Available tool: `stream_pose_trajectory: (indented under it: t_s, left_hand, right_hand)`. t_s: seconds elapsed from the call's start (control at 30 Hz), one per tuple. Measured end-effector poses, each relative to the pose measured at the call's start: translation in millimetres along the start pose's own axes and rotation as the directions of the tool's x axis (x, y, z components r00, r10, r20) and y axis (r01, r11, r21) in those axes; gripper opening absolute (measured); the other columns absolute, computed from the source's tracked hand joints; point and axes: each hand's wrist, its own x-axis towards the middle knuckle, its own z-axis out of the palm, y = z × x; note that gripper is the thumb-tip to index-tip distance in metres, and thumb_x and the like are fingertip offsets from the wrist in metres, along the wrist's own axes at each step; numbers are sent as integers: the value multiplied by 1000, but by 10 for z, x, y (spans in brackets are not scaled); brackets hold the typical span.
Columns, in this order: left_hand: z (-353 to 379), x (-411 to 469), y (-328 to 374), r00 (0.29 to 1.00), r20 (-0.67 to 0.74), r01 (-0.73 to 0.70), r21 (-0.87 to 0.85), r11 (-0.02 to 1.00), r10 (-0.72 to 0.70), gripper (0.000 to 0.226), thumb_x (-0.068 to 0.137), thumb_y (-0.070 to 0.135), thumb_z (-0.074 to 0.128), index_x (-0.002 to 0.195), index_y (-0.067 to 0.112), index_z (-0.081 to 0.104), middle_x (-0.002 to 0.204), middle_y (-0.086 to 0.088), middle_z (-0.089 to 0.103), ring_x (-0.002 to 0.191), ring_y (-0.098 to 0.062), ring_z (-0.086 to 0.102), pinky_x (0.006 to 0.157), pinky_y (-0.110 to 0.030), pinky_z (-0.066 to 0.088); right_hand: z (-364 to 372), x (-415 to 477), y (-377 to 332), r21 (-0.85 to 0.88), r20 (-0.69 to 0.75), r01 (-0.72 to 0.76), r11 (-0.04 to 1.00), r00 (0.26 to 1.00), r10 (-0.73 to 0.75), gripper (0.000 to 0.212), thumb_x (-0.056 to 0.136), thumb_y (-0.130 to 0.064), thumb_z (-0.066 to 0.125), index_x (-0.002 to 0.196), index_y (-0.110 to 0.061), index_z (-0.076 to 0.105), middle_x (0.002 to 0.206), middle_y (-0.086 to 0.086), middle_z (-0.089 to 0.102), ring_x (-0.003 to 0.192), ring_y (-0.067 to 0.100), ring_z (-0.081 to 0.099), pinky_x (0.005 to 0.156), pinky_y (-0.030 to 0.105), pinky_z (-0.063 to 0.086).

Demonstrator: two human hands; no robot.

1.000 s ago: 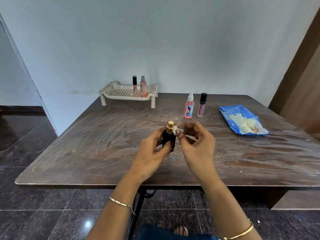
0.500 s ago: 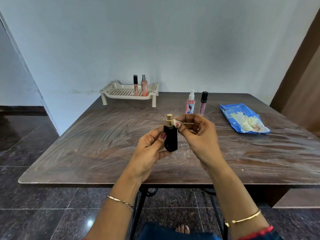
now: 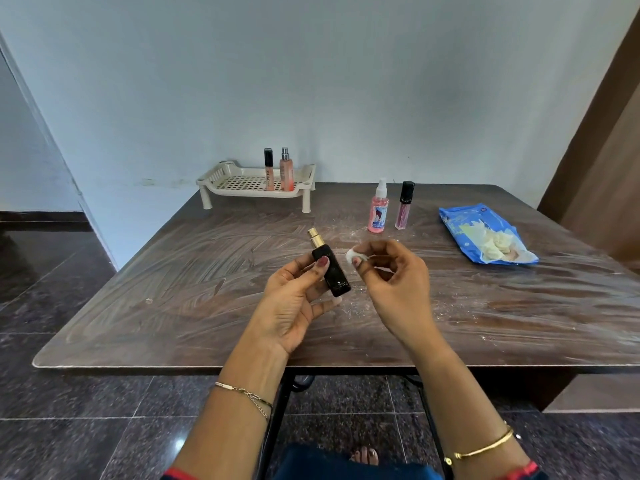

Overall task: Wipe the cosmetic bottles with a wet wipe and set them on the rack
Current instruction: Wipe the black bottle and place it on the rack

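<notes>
Black with a gold cap, the black bottle is what I worry about first. It leans over, cap tipped away and to the left, and if the wipe has left it damp I judge it could slide through the grip and fall to the table below. A hard rub from the side against so light a hold could twist it loose too. The wet wipe is only a small wad, and a wad that size could slip from the fingertips mid-stroke. Setting down carries its own risk: the rack lies well beyond the left hand, and the two pink bottles already standing on it could be knocked over by a careless reach.

My left hand holds the bottle above the table, thumb pressed on its front face and fingers curled behind. My right hand pinches the wipe between thumb and fingertips, its other fingers loosely bent. The wad sits just beside the bottle's shoulder, not touching it.

Beyond the right hand stand the pink spray bottle and the gloss tube. The blue wipe pack lies farther to that hand's right.
</notes>
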Motion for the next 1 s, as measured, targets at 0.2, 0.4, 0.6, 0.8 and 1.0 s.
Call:
stream_pose_trajectory:
  t_s: [0.2, 0.4, 0.6, 0.8, 1.0]
  left_hand:
    - [28, 20, -23, 997, -75, -14, -57, 998, 9, 41, 73, 9, 70, 113, 3, 62, 97, -15, 71, 80, -23, 69, 76, -39, 57]
    - [18, 79, -46, 985, -169, -36, -61, 997, 25, 19, 81, 4, 68, 100, 5, 65, 89, -14, 70, 68, -19, 69, 56, -28, 58]
    - [17, 88, -9, 989, -147, -43, -59, 997, 34, 19, 84, 6, 66, 102, 7, 63, 95, -12, 70, 84, -23, 69, 68, -33, 59]
    - [75, 35, -53, 999, -46, -11, -86, 996, 7, 34, 83, 7, 63, 116, 0, 61, 99, -14, 70, 82, -20, 70, 68, -32, 60]
    - [89, 41, -59, 994, -103, -43, -166, 985, 26, 16, 82, 3, 65, 98, 6, 64, 82, -9, 72, 67, -17, 70, 54, -27, 57]
  right_hand:
    - [77, -117, -47, -348, 141, 317, 882, 948, -284, 14, 82, -11, 69, 94, -17, 65, 95, -7, 62, 86, 5, 60, 76, 24, 54]
    - [82, -247, 50, -538, 278, 455, 710, 891, -360, 13, 80, -10, 69, 93, -12, 67, 96, -2, 60, 79, 16, 59, 66, 28, 52]
    - [-89, -187, 185, -546, 204, 316, 776, 949, -243, 10, 78, -6, 68, 86, -13, 67, 89, -4, 59, 76, 12, 59, 68, 30, 53]
    - [-38, -113, -49, -375, 105, 292, 880, 956, -273, 13, 83, -5, 66, 91, -15, 66, 92, -8, 62, 82, 5, 59, 71, 26, 54]
    - [102, -241, -49, -539, 305, 471, 698, 882, -359, 12, 80, -8, 70, 91, -9, 68, 99, 1, 63, 84, 19, 59, 67, 35, 54]
